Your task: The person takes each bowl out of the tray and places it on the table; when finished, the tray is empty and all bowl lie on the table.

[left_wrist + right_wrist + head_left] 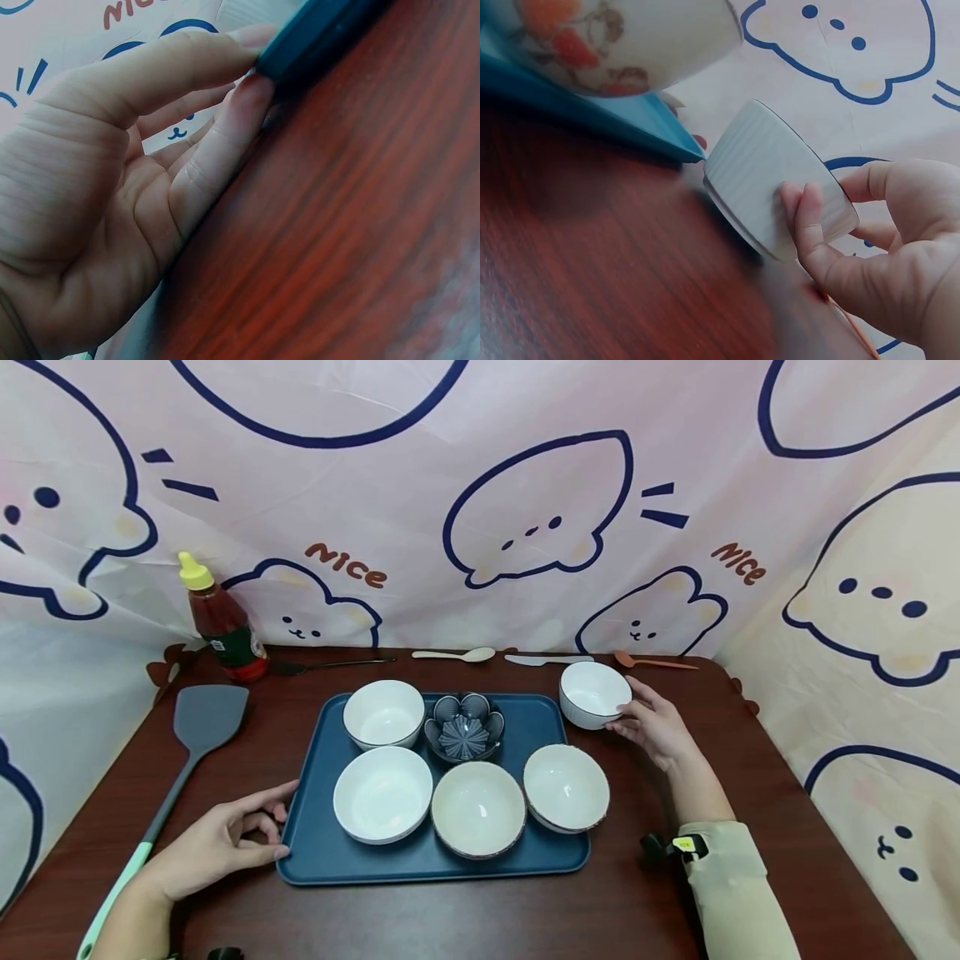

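Cartoon-printed sheeting (pixel 525 510) is hung round a dark brown wood-grained table (pixel 360 918). Along its back, one red sauce bottle (pixel 228 622) (capped in yellow) and four slim utensils (pixel 477 655) are lined up; one long-handled turner (pixel 210 718) is laid at the left. Five bowls are carried on one blue rectangular tray (pixel 352 864): two white bowls (pixel 382 793), two cream bowls (pixel 478 810) and one dark flower-shaped bowl (pixel 463 737). One more, a ribbed white bowl (pixel 592 695), is held just outside the tray's back right corner, pinched between thumb and fingers of the right hand (pixel 658 727). The tray's left edge is touched by fingertips of the half-curled left hand (pixel 225 841); whether the rim is pinched cannot be told.
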A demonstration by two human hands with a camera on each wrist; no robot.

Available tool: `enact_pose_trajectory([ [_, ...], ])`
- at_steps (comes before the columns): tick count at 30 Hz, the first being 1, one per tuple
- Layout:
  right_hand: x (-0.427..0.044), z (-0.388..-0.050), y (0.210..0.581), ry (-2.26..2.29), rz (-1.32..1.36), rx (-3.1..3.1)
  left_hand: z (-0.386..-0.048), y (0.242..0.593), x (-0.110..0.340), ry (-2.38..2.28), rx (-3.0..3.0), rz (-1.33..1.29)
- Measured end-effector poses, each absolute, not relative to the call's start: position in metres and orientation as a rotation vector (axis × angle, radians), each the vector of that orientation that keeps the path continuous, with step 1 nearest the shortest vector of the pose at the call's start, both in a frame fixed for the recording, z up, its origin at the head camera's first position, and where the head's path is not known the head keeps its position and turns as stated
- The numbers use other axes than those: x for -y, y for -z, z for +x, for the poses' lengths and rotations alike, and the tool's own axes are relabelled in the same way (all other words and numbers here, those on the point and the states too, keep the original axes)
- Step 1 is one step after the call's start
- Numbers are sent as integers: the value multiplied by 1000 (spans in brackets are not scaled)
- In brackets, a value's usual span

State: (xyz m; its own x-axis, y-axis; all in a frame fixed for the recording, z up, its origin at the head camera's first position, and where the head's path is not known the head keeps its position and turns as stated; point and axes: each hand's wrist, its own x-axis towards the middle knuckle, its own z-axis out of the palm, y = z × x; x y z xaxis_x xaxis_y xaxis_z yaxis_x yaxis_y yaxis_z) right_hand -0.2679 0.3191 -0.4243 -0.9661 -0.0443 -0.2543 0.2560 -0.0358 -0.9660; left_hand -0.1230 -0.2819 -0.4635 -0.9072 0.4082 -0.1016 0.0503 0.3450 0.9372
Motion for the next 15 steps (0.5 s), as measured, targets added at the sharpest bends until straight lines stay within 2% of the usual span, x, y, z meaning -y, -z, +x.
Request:
enact_pose_trajectory([
  [15,-319,-270,430,2019,235,-2074,-123,465,282,-1598,-2286,439],
])
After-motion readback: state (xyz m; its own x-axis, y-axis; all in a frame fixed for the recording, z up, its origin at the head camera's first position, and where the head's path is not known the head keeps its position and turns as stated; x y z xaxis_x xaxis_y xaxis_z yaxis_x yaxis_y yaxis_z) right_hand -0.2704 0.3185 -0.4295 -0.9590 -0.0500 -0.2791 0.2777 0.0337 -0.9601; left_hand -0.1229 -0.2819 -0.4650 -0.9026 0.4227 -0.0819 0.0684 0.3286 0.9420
